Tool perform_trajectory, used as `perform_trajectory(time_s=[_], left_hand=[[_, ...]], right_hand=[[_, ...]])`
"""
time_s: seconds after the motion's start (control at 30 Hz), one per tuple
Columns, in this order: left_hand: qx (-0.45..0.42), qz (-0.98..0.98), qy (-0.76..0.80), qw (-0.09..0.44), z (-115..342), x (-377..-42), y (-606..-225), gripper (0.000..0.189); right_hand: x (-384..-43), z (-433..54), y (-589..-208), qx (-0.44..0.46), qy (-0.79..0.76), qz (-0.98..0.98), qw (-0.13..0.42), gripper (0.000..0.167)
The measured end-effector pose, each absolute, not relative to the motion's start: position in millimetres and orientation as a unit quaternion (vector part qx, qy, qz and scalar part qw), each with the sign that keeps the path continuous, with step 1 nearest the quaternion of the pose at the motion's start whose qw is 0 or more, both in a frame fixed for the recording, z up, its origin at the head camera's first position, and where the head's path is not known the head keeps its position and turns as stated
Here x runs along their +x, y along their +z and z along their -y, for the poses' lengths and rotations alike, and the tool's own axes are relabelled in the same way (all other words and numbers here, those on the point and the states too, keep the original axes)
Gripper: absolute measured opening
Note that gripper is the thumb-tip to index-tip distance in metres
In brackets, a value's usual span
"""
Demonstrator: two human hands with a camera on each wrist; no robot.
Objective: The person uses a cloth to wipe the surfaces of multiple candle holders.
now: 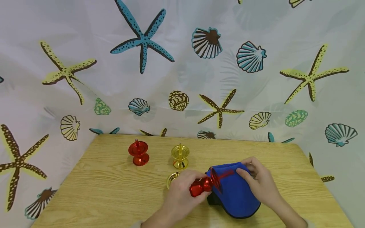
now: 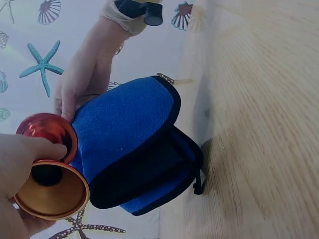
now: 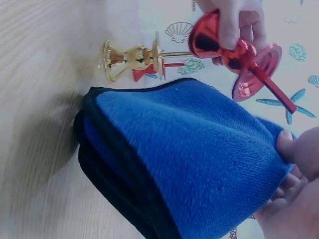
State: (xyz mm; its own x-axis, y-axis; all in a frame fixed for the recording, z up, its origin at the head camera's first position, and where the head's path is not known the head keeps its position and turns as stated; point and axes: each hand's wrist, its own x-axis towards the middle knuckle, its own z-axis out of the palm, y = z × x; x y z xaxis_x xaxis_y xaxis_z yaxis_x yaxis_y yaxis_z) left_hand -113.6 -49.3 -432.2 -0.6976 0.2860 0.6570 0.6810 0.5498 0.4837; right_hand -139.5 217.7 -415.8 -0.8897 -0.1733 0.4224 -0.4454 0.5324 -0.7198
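My left hand [image 1: 181, 191] grips a shiny red candlestick [image 1: 197, 188] by its stem and base. The candlestick is tilted on its side, its dish and long spike pointing right, in front of the cloth in the head view. My right hand [image 1: 263, 182] pinches a folded blue cloth [image 1: 239, 196] with black edging at its upper corner. In the right wrist view the plush cloth [image 3: 199, 144] hangs in a fold, thumb on the near side. From the left wrist view, the hollow underside of the red candlestick [image 2: 65, 196] shows.
A second red candlestick [image 1: 139, 152] stands upright at the back left of the wooden table [image 1: 108, 190]. Right of it stands a gold candlestick [image 1: 180, 155]. Another gold candlestick [image 1: 171, 179] is partly hidden behind my left hand. A patterned curtain [image 1: 176, 79] rises behind the table.
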Motion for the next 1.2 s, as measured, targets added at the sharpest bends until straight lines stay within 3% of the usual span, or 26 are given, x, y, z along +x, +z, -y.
perform_trajectory(time_s=[0.17, 0.27, 0.5, 0.63, 0.9, 1.2], left_hand=[[-0.331, 0.845, -0.358, 0.221, 48.5, -111.4, -429.8, 0.042], [-0.344, 0.845, -0.358, 0.200, 47.4, -110.2, -427.7, 0.041], [-0.400, 0.820, -0.338, 0.229, 44.6, -110.2, -430.5, 0.042], [-0.396, 0.827, -0.338, 0.213, 44.9, -109.0, -430.4, 0.041], [-0.390, 0.831, -0.337, 0.210, 44.8, -106.1, -420.3, 0.036], [-0.398, 0.825, -0.335, 0.218, 44.7, -106.7, -412.8, 0.029]], right_hand=[[-144.5, -222.2, -410.6, 0.173, 0.524, 0.833, 0.037, 0.020], [-145.0, -221.9, -406.9, 0.183, 0.537, 0.823, 0.014, 0.024], [-142.9, -218.3, -401.6, 0.227, 0.536, 0.813, 0.017, 0.019], [-142.8, -217.9, -402.1, 0.284, 0.536, 0.795, 0.009, 0.015], [-142.3, -219.0, -395.3, 0.392, 0.549, 0.736, -0.045, 0.027], [-131.1, -210.8, -381.1, 0.421, 0.479, 0.770, 0.012, 0.030]])
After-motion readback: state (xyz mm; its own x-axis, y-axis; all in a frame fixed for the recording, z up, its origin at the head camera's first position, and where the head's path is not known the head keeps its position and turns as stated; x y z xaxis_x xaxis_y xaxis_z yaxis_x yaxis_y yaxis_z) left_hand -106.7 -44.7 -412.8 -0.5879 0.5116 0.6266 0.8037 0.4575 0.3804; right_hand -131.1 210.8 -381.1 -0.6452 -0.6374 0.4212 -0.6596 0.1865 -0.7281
